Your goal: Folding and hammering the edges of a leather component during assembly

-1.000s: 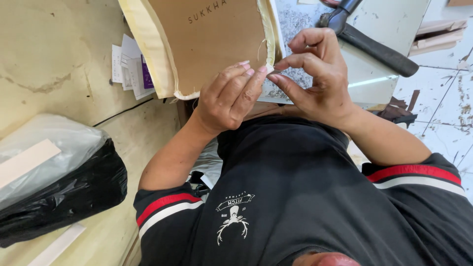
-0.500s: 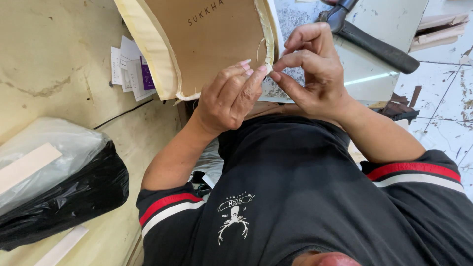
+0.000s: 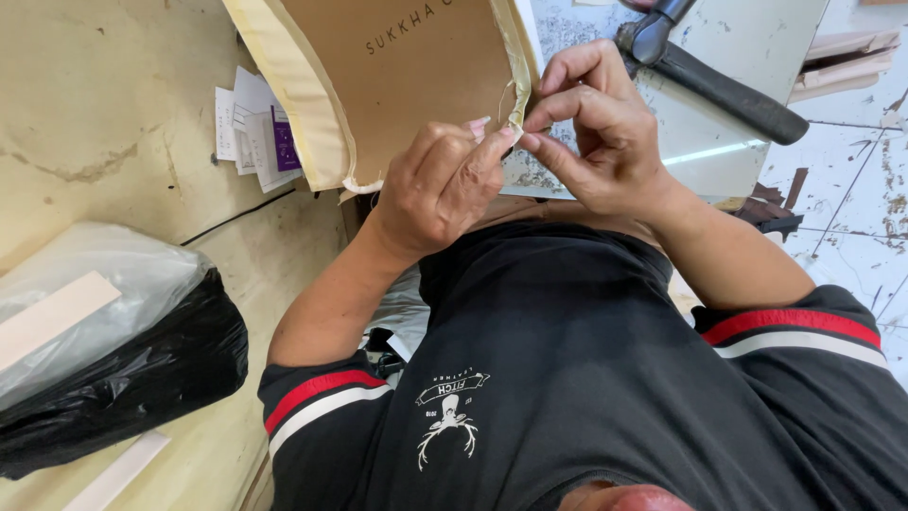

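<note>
Since a second ago the hands are barely shifting, both staying pinched on the cream fabric edge point(image 3: 515, 99) of the tan panel point(image 3: 416, 85). The worn yellowish bench point(image 3: 104, 114) is carrying a black-and-clear plastic bag point(image 3: 113, 350), a black-handled hammer point(image 3: 719, 90) and paper slips point(image 3: 251, 128). The left hand point(image 3: 440, 185) and right hand point(image 3: 601, 132) are gripping that edge.

Left hand point(image 3: 440, 185) and right hand point(image 3: 601, 132) meet fingertip to fingertip, each grip pinched, forearms bent inward.
</note>
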